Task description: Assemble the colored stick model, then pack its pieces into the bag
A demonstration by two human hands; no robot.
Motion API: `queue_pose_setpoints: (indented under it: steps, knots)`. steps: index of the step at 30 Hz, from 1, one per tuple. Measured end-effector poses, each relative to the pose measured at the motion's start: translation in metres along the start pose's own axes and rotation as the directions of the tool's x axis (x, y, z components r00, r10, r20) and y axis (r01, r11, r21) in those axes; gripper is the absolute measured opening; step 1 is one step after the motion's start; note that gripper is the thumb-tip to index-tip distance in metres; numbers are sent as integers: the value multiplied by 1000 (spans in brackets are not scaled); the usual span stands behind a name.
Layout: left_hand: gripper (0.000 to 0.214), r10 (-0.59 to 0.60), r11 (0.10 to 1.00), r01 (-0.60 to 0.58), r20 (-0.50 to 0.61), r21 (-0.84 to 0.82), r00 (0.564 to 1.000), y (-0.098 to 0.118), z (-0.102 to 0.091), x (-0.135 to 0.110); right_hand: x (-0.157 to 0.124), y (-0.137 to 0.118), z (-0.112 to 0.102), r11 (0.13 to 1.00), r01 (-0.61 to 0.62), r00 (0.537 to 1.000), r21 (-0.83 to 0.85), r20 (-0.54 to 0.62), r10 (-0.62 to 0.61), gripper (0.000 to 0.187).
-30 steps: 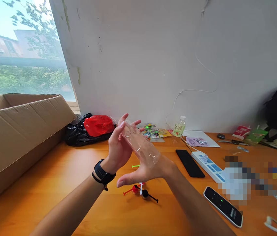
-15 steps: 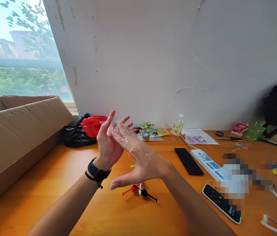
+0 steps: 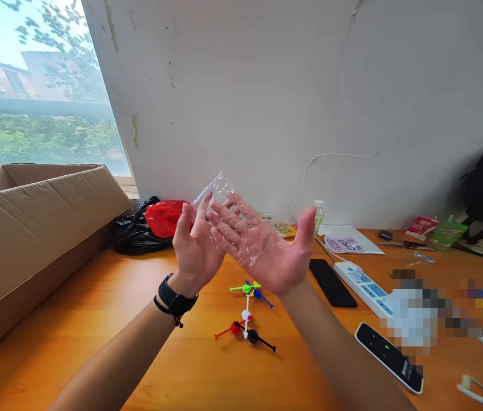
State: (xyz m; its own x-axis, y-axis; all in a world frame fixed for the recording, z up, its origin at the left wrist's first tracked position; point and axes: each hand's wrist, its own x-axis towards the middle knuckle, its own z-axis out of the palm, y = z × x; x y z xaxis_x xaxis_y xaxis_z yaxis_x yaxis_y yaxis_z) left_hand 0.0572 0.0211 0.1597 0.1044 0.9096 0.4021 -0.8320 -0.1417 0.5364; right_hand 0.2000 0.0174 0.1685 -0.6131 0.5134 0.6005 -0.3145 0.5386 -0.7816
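Note:
A clear, crinkled plastic bag (image 3: 219,186) is spread over the fingers and palm of my right hand (image 3: 269,254), which is turned palm up with its thumb out. My left hand (image 3: 198,251) is beside it, fingers stretched and thumb raised, wearing a black watch (image 3: 176,297). The fingertips of the two hands overlap near the bag; whether the left fingers touch it I cannot tell. Below them on the table lie several small arrow-shaped plastic pieces, among them a green one (image 3: 246,289), a white one (image 3: 246,315), a red one (image 3: 235,328) and a black one (image 3: 253,337).
A large cardboard box (image 3: 48,228) stands at left, beside a red bag (image 3: 164,218) and black bag (image 3: 132,242). To the right are a black phone (image 3: 332,283), a power strip (image 3: 363,285), a white-edged black device (image 3: 389,357) and a bottle (image 3: 318,214).
My right hand has turned from back-up to palm-up, moving right, and the clear bag now shows over its palm. The arrow pieces below have come into fuller view.

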Motion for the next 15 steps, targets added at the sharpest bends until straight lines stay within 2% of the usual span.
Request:
queue_pose_setpoints:
  steps: [3, 6, 10, 15]
  knots:
    - [75, -11, 999, 6, 112, 43, 994, -2, 0, -4, 1, 3, 2, 999, -33, 999, -13, 15, 33, 99]
    - [80, -22, 996, 6, 188, 85, 982, -1, 1, -6, 3, 7, 5, 990, -74, 997, 124, 7, 73, 114]
    - [78, -25, 997, 11, 171, 82, 985, 1, 1, -5, 4, 11, 11, 957, -104, 994, 272, -8, 111, 119]
    - [73, -28, 998, 20, 136, 60, 990, 3, 2, -4, 2, 19, 16, 951, -86, 996, 297, 10, 88, 104]
